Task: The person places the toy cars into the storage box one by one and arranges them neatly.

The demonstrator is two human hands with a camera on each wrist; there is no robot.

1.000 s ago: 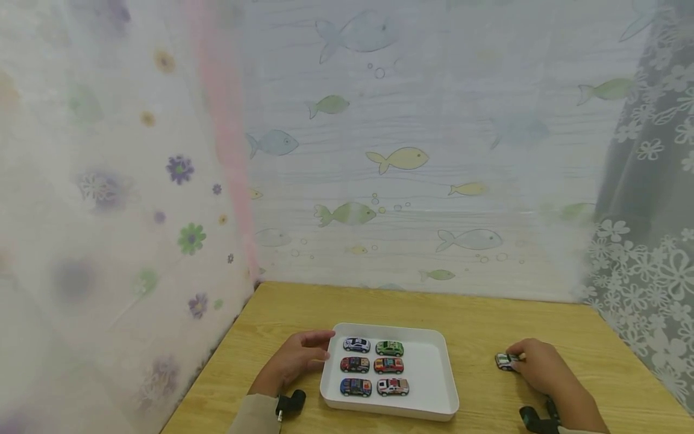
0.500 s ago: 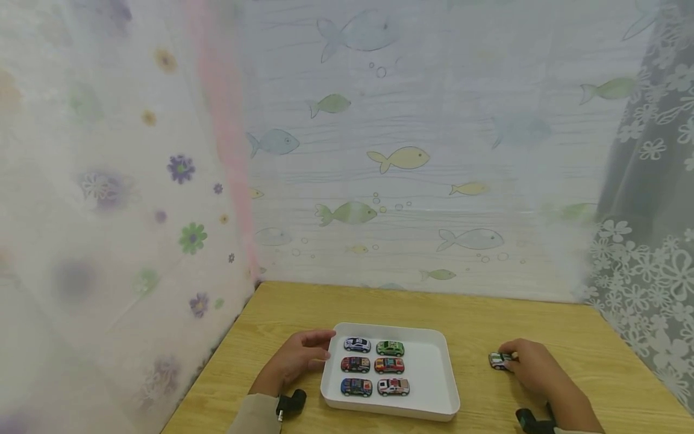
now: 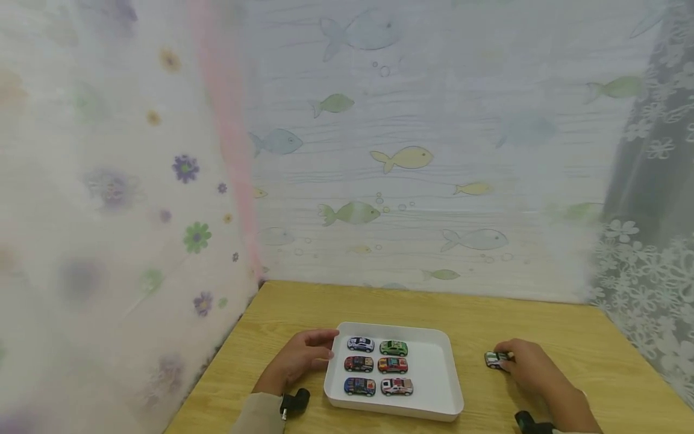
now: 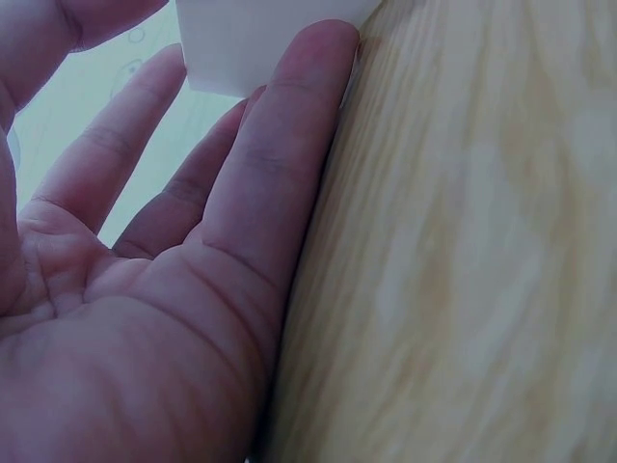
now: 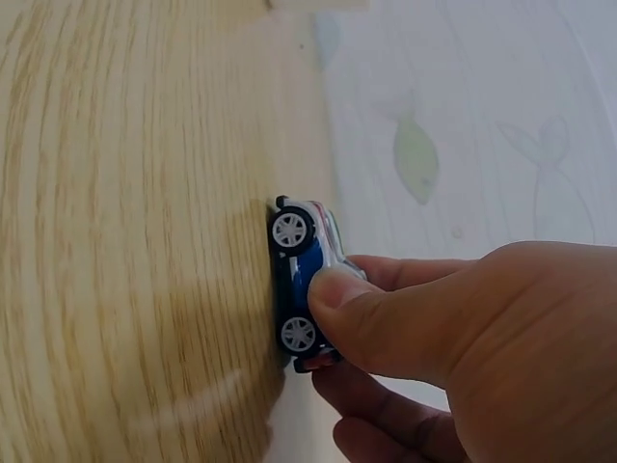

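My right hand [image 3: 534, 366] pinches a small white toy car [image 3: 494, 360] between thumb and fingers, on the table to the right of the tray. In the right wrist view the toy car [image 5: 308, 265] shows a blue side and grey-spoked wheels at the wood surface. My left hand [image 3: 300, 357] lies at the left side of a white tray [image 3: 435, 377], its fingertips touching the wall. The left wrist view shows those fingers [image 4: 265, 164] loosely extended against the tray wall [image 4: 231, 48]. Inside the tray, several toy cars stand in two columns on the left and middle.
Among the tray's cars are a green one [image 3: 393, 348], a red one [image 3: 393, 365] and a blue one [image 3: 360, 386]. The tray's right part shows bare white floor. Wooden table [image 3: 336, 301] surrounds it, with a fish-printed curtain [image 3: 406, 181] behind and a flowered one [image 3: 135, 241] at left.
My right hand has slid the white toy car a little to the left, towards the tray. The left hand and the tray keep their places, apart from a slight shift of the head view.
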